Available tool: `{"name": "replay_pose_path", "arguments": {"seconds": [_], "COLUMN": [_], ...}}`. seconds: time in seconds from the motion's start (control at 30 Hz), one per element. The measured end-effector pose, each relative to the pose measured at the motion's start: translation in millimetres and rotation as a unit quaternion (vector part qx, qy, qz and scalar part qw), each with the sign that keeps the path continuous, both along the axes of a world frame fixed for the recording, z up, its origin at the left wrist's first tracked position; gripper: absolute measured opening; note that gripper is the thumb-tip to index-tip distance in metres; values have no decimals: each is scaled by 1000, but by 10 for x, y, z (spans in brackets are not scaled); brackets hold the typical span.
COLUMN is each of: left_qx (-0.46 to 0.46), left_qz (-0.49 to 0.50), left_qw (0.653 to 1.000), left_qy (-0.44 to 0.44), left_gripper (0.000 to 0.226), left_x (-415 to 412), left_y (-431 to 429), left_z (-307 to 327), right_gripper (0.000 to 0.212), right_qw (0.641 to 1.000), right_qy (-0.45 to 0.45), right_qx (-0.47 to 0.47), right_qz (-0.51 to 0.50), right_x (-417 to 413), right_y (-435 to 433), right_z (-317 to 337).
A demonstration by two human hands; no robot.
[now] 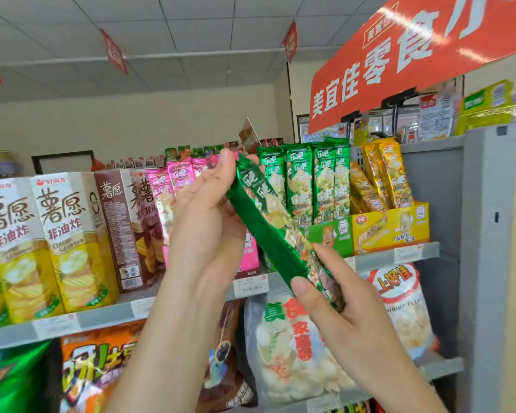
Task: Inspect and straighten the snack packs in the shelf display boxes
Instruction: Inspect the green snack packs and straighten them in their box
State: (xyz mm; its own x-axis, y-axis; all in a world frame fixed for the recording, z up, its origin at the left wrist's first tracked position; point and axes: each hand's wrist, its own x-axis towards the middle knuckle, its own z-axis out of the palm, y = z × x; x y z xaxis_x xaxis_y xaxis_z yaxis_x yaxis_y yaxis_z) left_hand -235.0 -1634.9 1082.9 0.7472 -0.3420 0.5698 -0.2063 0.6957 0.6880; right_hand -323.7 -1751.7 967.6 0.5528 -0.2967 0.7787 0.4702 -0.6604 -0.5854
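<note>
Holding one green snack pack (268, 231) slantwise in front of the shelf (373, 260).
My left hand (206, 219) pinches its top end, my right hand (340, 305) grips the bottom, thumb across the front. Just behind, more green packs (313, 180) stand upright in the green display box (331, 237), beside the yellow display box (390, 226).
</note>
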Motion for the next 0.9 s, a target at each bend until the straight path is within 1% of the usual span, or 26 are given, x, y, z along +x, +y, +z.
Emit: {"name": "replay_pose_path", "arguments": {"seconds": [0.07,0.13,0.2,0.27,0.33,0.4,0.47,0.53,0.63,0.73,0.8,0.9], "left_qx": [21,53,90,114,112,87,66,48,9,-15,-27,-43], "left_qz": [-2,8,32,62,93,113,118,113,107,113,100,59], "left_qw": [1000,998,994,989,986,987,989,992,994,993,995,997], "left_qy": [1,-29,-52,-68,-78,-72,-58,-33,1,9,10,18], "left_gripper": [30,17,11,17,27,35,34,33,39,37,37,41], "left_x": [-88,-180,-270,-356,-454,-538,-603,-661,-736,-787,-817,-850], "left_y": [19,59,103,120,102,80,65,56,50,37,20,-8], "left_z": [-66,-128,-168,-201,-234,-271,-302,-317,-298,-276,-274,-305], "right_gripper": [45,55,52,50,52,56,58,60,65,56,53,45], "right_qw": [999,996,992,983,971,966,965,971,991,998,999,984], "right_qy": [-3,-6,-17,-32,-45,-53,-59,-58,-14,9,19,57], "right_qx": [1,14,11,-27,-63,-81,-97,-102,-62,-45,-10,56], "right_qz": [-41,-88,-127,-181,-227,-241,-236,-206,-120,-40,36,160], "right_x": [-104,-214,-323,-418,-491,-548,-595,-639,-719,-792,-847,-907], "right_y": [-34,-92,-138,-162,-171,-153,-127,-116,-110,-99,-71,-18], "right_z": [-98,-225,-313,-347,-359,-379,-404,-426,-438,-473,-468,-474]}}
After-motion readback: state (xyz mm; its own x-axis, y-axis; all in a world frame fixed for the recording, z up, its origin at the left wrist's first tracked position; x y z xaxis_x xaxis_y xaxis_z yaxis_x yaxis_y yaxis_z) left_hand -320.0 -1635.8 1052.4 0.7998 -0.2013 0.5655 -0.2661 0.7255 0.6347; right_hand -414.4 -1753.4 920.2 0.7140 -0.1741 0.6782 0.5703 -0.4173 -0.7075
